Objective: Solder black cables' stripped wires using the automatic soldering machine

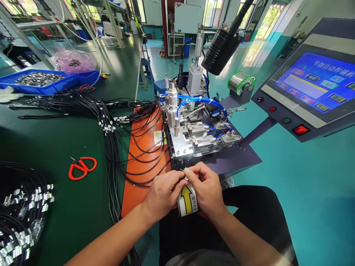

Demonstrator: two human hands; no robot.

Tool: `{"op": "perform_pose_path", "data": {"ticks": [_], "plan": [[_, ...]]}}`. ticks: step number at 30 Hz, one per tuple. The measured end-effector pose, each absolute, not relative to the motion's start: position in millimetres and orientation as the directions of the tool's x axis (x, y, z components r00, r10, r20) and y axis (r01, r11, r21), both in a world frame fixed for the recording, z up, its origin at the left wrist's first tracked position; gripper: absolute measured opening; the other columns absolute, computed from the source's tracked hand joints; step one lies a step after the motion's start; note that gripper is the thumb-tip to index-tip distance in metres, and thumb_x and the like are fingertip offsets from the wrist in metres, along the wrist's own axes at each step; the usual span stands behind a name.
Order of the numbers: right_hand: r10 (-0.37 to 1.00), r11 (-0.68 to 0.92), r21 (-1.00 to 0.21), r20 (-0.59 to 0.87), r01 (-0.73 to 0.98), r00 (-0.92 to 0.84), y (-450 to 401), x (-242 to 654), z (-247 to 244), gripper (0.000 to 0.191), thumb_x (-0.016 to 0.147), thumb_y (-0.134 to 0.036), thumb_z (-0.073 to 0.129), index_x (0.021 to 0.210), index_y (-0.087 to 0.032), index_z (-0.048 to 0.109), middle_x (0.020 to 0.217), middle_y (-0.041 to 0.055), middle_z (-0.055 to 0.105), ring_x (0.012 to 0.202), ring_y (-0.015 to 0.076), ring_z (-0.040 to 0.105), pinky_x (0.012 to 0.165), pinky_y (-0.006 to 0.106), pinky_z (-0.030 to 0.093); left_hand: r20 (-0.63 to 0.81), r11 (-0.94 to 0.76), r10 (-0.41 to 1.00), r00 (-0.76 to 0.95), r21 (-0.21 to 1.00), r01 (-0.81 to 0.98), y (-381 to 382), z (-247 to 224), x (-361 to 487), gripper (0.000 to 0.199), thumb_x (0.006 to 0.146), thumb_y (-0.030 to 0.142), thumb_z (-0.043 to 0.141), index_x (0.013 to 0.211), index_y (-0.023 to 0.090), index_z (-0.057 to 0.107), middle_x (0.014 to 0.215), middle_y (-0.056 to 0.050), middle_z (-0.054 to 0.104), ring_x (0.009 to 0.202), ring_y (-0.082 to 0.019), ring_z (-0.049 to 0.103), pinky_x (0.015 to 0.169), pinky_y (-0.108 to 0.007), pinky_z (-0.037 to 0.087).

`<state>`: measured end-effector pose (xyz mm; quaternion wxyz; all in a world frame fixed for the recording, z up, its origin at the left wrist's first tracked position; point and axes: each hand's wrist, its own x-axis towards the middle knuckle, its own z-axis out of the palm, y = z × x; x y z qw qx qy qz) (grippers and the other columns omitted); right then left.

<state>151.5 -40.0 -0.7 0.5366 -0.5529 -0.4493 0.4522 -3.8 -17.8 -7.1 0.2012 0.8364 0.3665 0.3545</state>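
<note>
My left hand (166, 190) and my right hand (206, 186) meet at the near edge of the metal machine (191, 140). Fingers and thumbs of both are pinched together around a small part with a thin end; most of it is hidden by the fingertips. Just below them is a cylinder with a yellow arrow label (188, 201). Black cables (146, 160) curve across the orange mat (135, 199) on the left of the machine.
Red-handled scissors (82, 168) lie on the green table (80, 207). More cables with metal ends (24, 207) are at the left. Behind them stands a blue tray of parts (39, 79). A solder spool (240, 83) and a screen panel (313, 81) rise at the right.
</note>
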Motion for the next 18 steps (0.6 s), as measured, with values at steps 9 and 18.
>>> {"op": "perform_pose_path", "data": {"ticks": [9,18], "plan": [[0.984,-0.175,-0.984,-0.174,-0.041,-0.025,-40.7,189.2,-2.5,0.029,0.08,-0.037,0.073,0.103,-0.021,0.065,0.074,-0.0029,0.053,0.065,0.011,0.048,0.06,0.023,0.041,0.366,-0.637,0.763,0.533,0.561,0.529,-13.5,-5.4,-6.5,0.017,0.096,0.023,0.049,0.098,0.016,0.063,0.081,-0.004,0.066,0.072,-0.014,0.06,0.066,-0.025,0.045],[0.988,-0.084,-0.979,-0.106,0.186,-0.111,-28.7,198.9,6.7,0.025,0.091,-0.044,0.059,0.091,-0.02,0.066,0.072,-0.0016,0.057,0.065,0.0129,0.049,0.061,0.026,0.04,0.344,-0.638,0.758,0.554,0.567,0.521,-14.3,-4.0,-5.6,0.018,0.097,0.023,0.047,0.099,0.015,0.063,0.082,-0.005,0.066,0.073,-0.014,0.06,0.069,-0.026,0.046]]}}
